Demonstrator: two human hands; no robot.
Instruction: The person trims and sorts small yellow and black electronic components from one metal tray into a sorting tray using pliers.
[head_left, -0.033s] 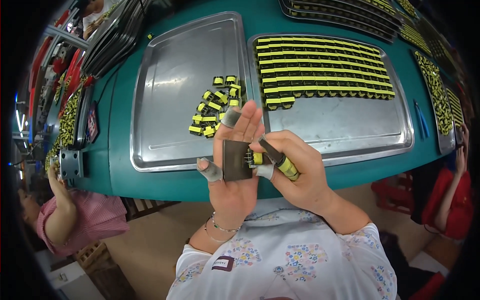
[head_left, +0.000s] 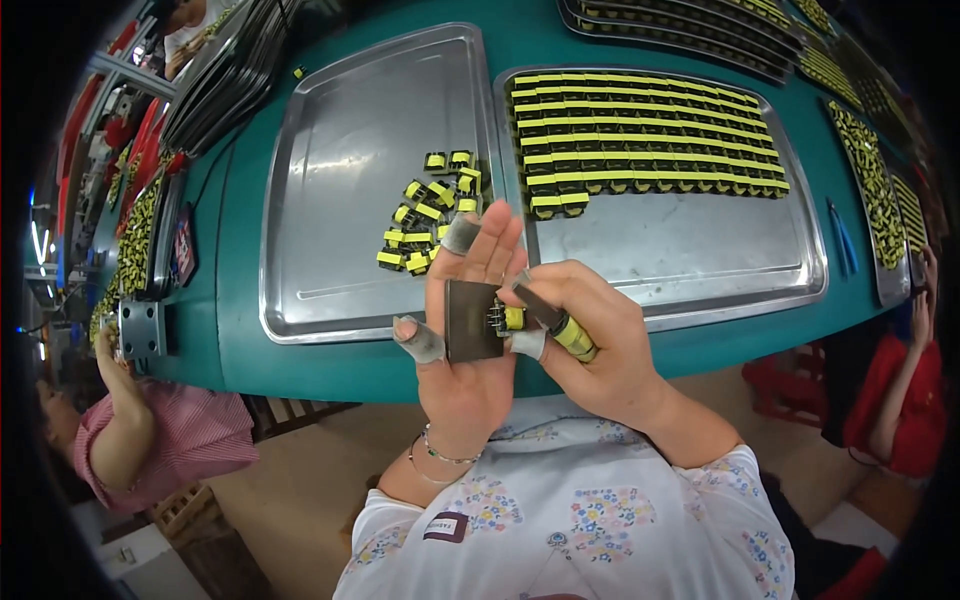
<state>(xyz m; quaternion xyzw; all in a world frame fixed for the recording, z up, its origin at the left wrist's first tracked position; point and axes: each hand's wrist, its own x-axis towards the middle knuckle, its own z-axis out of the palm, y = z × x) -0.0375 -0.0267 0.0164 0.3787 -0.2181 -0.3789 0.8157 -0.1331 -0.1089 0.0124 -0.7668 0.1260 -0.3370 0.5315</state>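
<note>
The yellow-and-black component sits at the thumb and forefinger of the right hand, pins toward nine o'clock; that hand also grips a yellow-handled tool. At nine o'clock, the left hand, fingers straight and thumb spread wide, bears a dark block. Farther off, the eleven-o'clock tray bears loose components, the one-o'clock tray rows.

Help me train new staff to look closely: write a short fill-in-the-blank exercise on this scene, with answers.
1. The left hand, palm facing ____, bears a dark block.
2. The right hand, gripping a tool, is at the block's ____ side.
3. Of the two large trays, the ____ one holds loosely clustered parts.
4. The slim implement lying right of both trays is coloured ____.

Missing words: up; right; left; blue.
</note>
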